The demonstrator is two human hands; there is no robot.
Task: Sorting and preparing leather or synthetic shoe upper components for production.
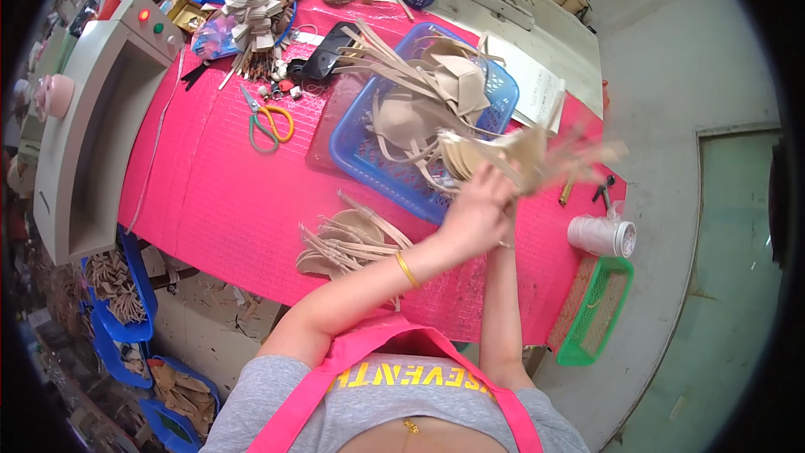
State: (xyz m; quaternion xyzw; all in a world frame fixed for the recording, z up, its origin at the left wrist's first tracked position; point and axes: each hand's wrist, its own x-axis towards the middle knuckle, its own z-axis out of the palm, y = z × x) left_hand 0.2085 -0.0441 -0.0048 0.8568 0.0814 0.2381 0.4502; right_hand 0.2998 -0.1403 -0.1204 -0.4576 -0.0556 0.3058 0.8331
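My left hand (pixel 480 211), with a yellow bangle at its wrist, is closed on a bundle of beige strapped pieces (pixel 482 159), which look like sandal uppers. Their loose straps smear with motion toward the right. My right hand (pixel 508 210) is beside and partly behind the left, at the same bundle; its fingers are hidden. Both hands are over the near right rim of a blue plastic basket (pixel 356 159). Inside the basket lie more beige strapped pieces (pixel 411 117), straps spilling over the far left rim. A separate beige pile (pixel 348 243) rests on the pink table, near my left forearm.
Scissors (pixel 272 124) with orange and green handles lie left of the basket. A grey box-shaped machine (pixel 101 117) stands at the left. On the right are a white tub (pixel 602 236) and a green basket (pixel 594 310). Paper (pixel 532 84) lies behind the blue basket.
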